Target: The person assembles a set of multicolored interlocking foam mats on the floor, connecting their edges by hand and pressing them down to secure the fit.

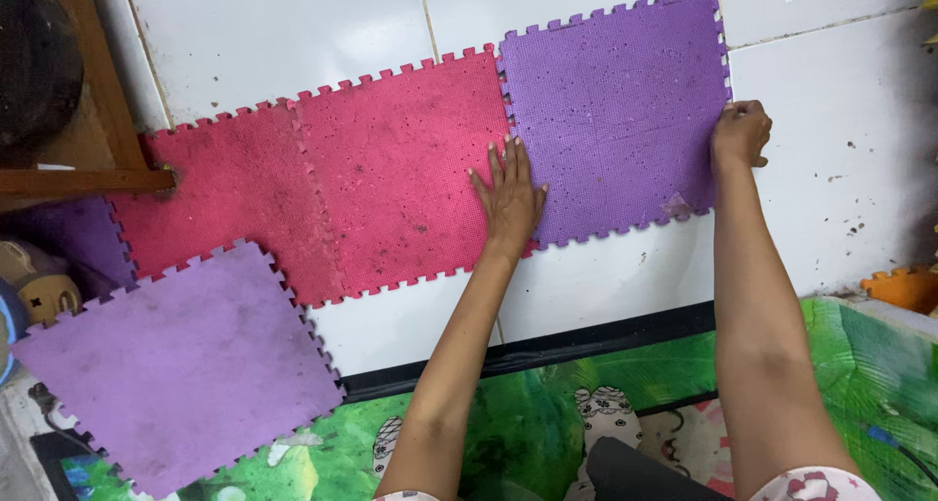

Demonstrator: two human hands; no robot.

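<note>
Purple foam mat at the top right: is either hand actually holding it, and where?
The right hand grips the purple mat at its right edge. The left hand only lies flat over its seam with the red mat.

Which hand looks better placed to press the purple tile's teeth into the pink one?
Probably the left hand: it lies flat on the seam between the pink tile and the purple tile. The right hand grips the purple tile's far edge.

A speckled purple foam mat (616,120) with toothed edges lies flat on the floor, far right, joined to a red mat (401,169).
</note>
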